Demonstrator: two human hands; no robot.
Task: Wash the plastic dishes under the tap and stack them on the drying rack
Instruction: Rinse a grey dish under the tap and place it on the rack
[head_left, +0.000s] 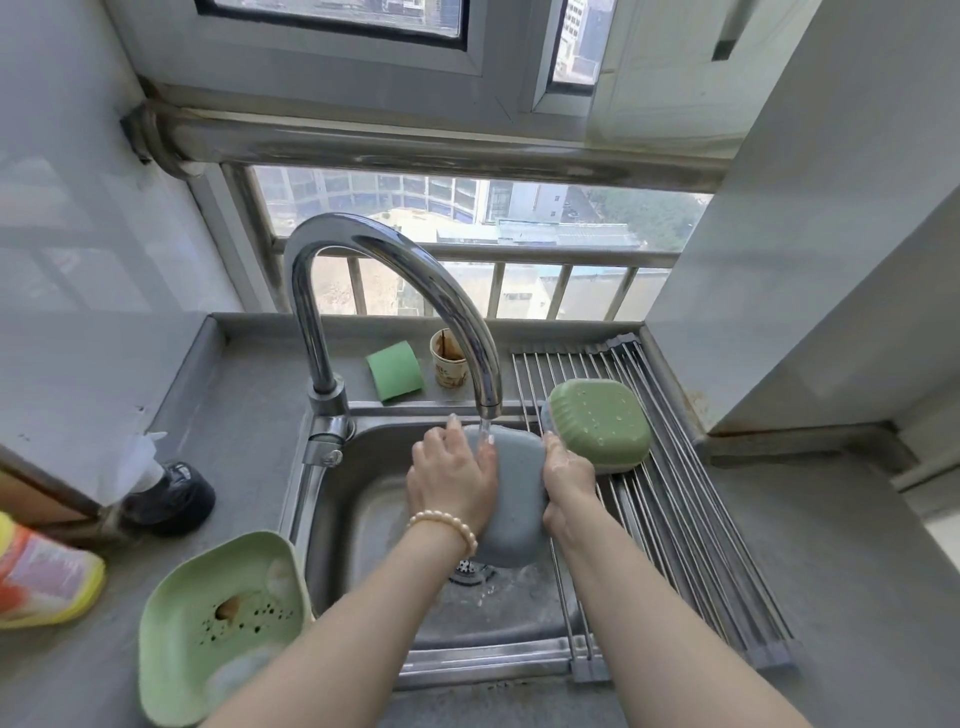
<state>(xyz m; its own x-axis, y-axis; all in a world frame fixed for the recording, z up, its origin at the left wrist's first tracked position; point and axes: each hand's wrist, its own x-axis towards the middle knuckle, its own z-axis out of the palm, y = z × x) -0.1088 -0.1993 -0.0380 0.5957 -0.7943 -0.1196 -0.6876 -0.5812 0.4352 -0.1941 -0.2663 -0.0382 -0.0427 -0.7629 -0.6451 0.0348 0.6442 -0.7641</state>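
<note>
While water runs, the grey dish (514, 499) sits between both hands — left hand (451, 475) and right hand (569, 486) gripping its sides.

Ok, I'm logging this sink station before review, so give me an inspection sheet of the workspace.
Surface: grey countertop around a steel sink.
Job's things: grey dish held under the running tap; green dish upside down on the drying rack; light green dish, soiled, on the counter left of the sink.
Clutter: green sponge, stained paper cup, dark bottle, orange and yellow packet.
Hands: left hand and right hand both grip the grey dish.
Cables: nothing seen.
Surroundings: barred window behind the sink.
</note>
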